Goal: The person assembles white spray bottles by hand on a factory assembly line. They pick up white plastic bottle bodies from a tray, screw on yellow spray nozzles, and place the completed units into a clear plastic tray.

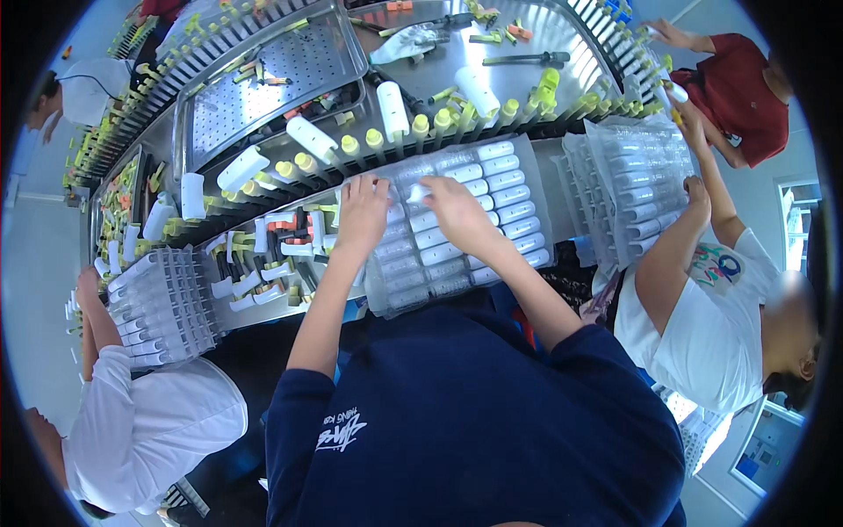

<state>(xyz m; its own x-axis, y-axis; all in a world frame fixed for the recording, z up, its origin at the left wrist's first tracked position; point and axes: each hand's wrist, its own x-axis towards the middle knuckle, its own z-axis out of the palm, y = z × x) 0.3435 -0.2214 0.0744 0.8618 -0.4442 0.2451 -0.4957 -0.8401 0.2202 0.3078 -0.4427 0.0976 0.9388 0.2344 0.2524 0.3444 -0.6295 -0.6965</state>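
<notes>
In front of me lies a clear plastic blister tray [399, 266] filled with rows of white plastic housings [500, 178]. My right hand [458, 217] reaches over its middle, with thumb and fingers pinched on a small white plastic piece [417, 193]. At the tray's upper left edge is my left hand [362, 213], its fingers curled down and drawn together. What lies under those fingertips is hidden.
Beyond the tray runs a rack of yellow-tipped posts [420, 124], some carrying white housings [392, 108]. A perforated metal tray [263, 88] stands behind it. More stacked blister trays [637, 189] sit at the right, others [167, 303] at the left. Co-workers work on both sides.
</notes>
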